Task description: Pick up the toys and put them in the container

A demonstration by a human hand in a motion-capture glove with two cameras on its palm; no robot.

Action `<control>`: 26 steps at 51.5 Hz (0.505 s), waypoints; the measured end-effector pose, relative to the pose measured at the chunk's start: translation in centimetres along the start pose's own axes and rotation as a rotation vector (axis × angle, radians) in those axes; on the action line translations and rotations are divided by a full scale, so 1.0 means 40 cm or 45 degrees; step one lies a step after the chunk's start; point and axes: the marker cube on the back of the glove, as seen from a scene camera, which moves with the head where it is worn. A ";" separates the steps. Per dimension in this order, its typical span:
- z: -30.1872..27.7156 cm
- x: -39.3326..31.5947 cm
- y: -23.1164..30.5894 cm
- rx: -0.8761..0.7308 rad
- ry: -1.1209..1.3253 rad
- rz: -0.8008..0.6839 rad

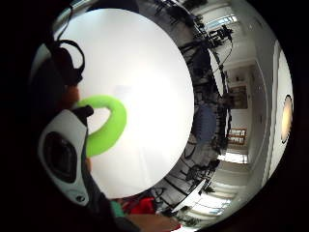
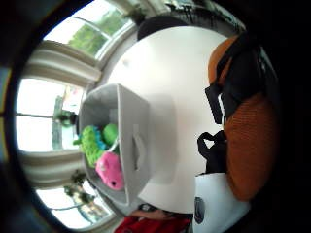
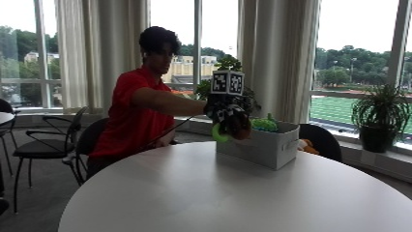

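**Green ring carried in the grip, box just ahead**

- Nearest: the round white desk (image 3: 212, 193). No toys show lying on its surface in the outside view.
- Mid: the person's gloved right hand (image 3: 228, 118) is held out above the desk at the box's near left corner. Its grip is curled round a bright green ring toy (image 3: 219, 133); part of the loop pokes out below the glove at about 7 o'clock from the hand.
- Little-finger palm view: the green ring toy (image 1: 107, 126) shows as a thick curved band, one end tucked under the palm hardware, the arc free in the air over the desk.
- Handling, my read: light and smooth, probably soft plastic or foam, with some give. Nothing fragile. The band itself is the natural place to take hold; hooking fingers through the loop guards against slipping.
- Axis: a ring has no real long axis. Its plane looks roughly upright, hanging edge-down from the hand. I cannot tell which way the opening faces.
- Far: the grey fabric container (image 3: 273, 147) sits at the desk's far side. From the thumb-side palm view it already holds a green knobbly toy (image 2: 92, 143) and a pink toy (image 2: 111, 171) lying side by side.
- The ring is beside the rim, not yet over the opening.
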 end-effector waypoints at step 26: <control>-0.283 -0.275 0.114 0.155 -0.031 -0.128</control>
